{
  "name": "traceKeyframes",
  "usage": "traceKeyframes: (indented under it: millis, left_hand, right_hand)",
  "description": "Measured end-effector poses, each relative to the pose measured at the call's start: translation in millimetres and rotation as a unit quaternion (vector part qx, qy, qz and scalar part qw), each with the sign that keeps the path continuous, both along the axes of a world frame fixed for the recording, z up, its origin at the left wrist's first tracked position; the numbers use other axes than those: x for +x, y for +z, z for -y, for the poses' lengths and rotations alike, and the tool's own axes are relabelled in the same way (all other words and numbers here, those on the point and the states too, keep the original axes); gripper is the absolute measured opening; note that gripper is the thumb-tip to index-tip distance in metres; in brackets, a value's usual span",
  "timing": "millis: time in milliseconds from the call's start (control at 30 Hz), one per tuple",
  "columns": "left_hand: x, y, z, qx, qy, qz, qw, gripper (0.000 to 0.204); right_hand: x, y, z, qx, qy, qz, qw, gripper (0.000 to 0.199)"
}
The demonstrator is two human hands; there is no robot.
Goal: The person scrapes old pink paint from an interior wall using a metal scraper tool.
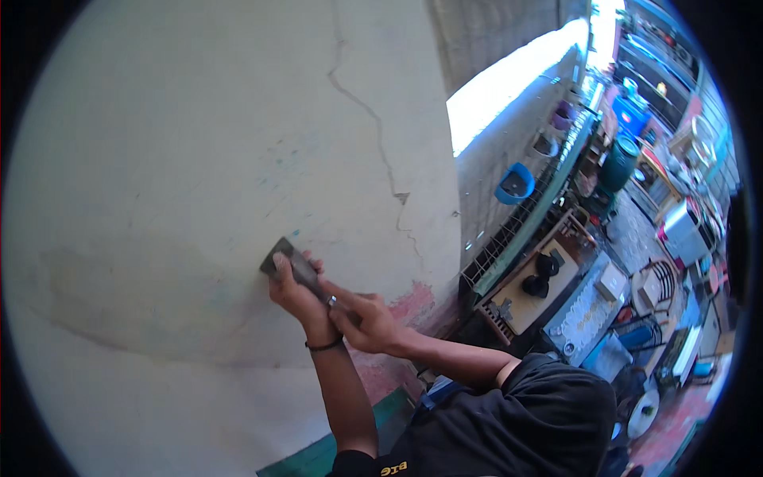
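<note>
A scraper (298,265) with a wide dark grey blade is held at the cream wall (199,159), its blade tilted up to the left. My left hand (296,300) pinches the blade, thumb across its front face and other fingertips showing past the far edge. Just behind it, my right hand (367,319) is closed around the handle end, where a bit of shiny metal shows; the handle itself is mostly hidden. A dark band circles my left wrist. Whether the blade touches the wall cannot be told.
A crack (373,119) runs down the wall, and pink patches (412,302) show low by its edge. To the right stand a green railing (532,226), a blue bucket (515,184), a wooden table (540,294), a cloth-covered table (584,310), chairs and household clutter.
</note>
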State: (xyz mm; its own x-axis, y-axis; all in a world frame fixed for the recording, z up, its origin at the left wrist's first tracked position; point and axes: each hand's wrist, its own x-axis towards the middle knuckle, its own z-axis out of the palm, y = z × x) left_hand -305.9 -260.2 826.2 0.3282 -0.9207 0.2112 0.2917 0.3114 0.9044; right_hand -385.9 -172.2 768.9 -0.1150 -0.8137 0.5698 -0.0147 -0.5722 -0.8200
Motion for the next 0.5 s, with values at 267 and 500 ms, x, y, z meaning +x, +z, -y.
traceKeyframes:
  millis: [267,500]
  left_hand:
    - [4.4,-40.6,-11.3,0.081,-0.034,0.037,0.995,0.045]
    - [0.3,-63.5,-16.1,0.056,-0.111,-0.040,0.991,0.035]
  right_hand:
    - [1.0,-37.8,-15.6,-0.039,-0.028,-0.018,0.999,0.072]
    - [-4.6,-51.3,-13.2,0.040,-0.019,-0.087,0.995,0.067]
